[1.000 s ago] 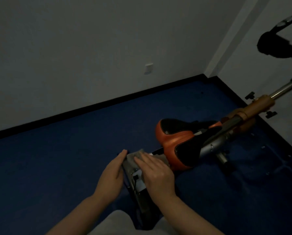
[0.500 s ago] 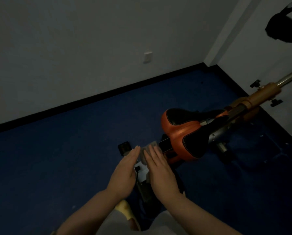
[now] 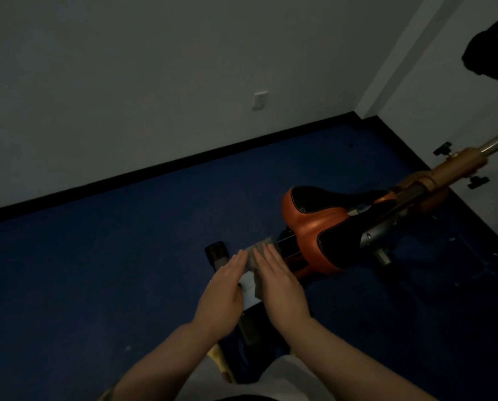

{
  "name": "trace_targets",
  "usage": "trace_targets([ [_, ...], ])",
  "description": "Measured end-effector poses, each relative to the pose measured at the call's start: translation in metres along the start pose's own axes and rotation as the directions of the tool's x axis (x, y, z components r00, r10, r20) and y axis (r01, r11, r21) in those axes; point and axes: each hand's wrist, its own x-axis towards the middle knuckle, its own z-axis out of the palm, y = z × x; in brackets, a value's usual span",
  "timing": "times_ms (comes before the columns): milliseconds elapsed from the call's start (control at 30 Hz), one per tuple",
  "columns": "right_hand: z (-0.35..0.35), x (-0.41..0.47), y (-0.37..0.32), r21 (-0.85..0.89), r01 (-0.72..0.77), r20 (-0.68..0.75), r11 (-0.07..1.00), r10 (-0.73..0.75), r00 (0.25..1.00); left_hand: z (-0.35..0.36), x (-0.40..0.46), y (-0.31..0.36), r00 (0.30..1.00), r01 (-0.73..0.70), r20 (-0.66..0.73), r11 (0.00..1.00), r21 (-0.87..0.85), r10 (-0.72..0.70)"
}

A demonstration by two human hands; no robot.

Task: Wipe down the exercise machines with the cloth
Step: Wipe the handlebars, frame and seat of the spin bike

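Note:
An exercise bike stands on the blue floor, with an orange and black saddle point(image 3: 314, 224) and an orange frame tube point(image 3: 456, 166) rising to the right. A grey cloth point(image 3: 256, 254) is draped over the bike's rear frame behind the saddle. My right hand point(image 3: 279, 285) lies flat on the cloth, fingers straight and pointing toward the saddle. My left hand point(image 3: 224, 290) presses flat against the left side of the same frame part, at the cloth's edge. Both palms hide most of the cloth and the frame beneath.
A black end cap point(image 3: 216, 251) of the bike's floor bar sticks out left of my hands. A grey wall with a white socket point(image 3: 260, 100) runs behind, with black skirting. A dark handlebar part point(image 3: 491, 57) hangs at the upper right. Blue carpet point(image 3: 97, 285) spreads left.
Both hands with the cloth have slid forward along the frame toward the saddle. The view has tilted, so the bike sits lower and nearer the centre.

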Motion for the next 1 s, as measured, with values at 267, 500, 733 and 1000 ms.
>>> trace_targets([
  [267,-0.002,0.003,0.003,-0.021,0.008,-0.007,1.0,-0.008,1.0,-0.011,0.001,-0.001,0.999,0.025,0.021,0.999,0.031,-0.026],
  [500,-0.002,0.005,0.001,-0.034,0.011,0.02,0.999,-0.01,1.0,-0.011,0.003,0.001,0.998,0.048,0.03,0.999,0.02,-0.049],
  [733,-0.003,0.015,0.004,0.019,0.004,-0.008,1.0,-0.004,1.0,-0.017,0.004,0.002,0.998,0.057,-0.004,0.997,0.045,-0.057],
  [1000,-0.007,0.025,0.008,0.105,-0.04,-0.001,0.994,0.04,0.999,-0.017,0.004,0.001,0.997,0.082,0.011,0.996,0.047,-0.083],
])
